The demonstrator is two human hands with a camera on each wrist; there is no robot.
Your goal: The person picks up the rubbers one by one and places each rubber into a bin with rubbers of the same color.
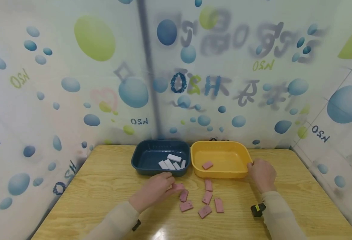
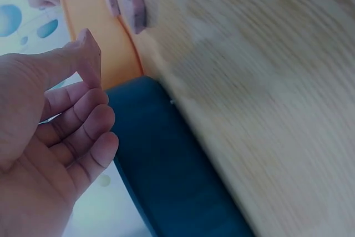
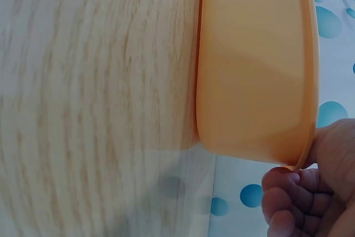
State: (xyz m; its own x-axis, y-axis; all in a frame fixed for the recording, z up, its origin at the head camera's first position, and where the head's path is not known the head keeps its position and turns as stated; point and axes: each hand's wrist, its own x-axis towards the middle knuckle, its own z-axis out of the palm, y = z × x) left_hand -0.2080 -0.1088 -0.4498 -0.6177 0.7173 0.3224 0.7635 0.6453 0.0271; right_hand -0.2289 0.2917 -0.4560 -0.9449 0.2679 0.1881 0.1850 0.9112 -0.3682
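Between thumb and fingers, my left hand [image 1: 156,188] pinches a pink block [image 1: 178,186], just in front of the blue tray [image 1: 145,171]. The same pink block [image 2: 89,59] shows at the thumb tip in the left wrist view. My right hand [image 1: 263,173] grips the right rim of the yellow tray [image 1: 224,174]; in the right wrist view its thumb and curled fingers hold the tray's corner. One pink block [image 1: 207,165] lies inside the yellow tray. Several loose pink blocks, among them one upright-looking piece [image 1: 219,205], lie on the table in front of the trays.
Several white blocks [image 1: 174,158] lie in the right part of the blue tray. Both trays stand side by side near the back edge of the wooden table [image 1: 103,186]. Behind and beside it hang sheets [image 1: 109,83] printed with blue and green spots.
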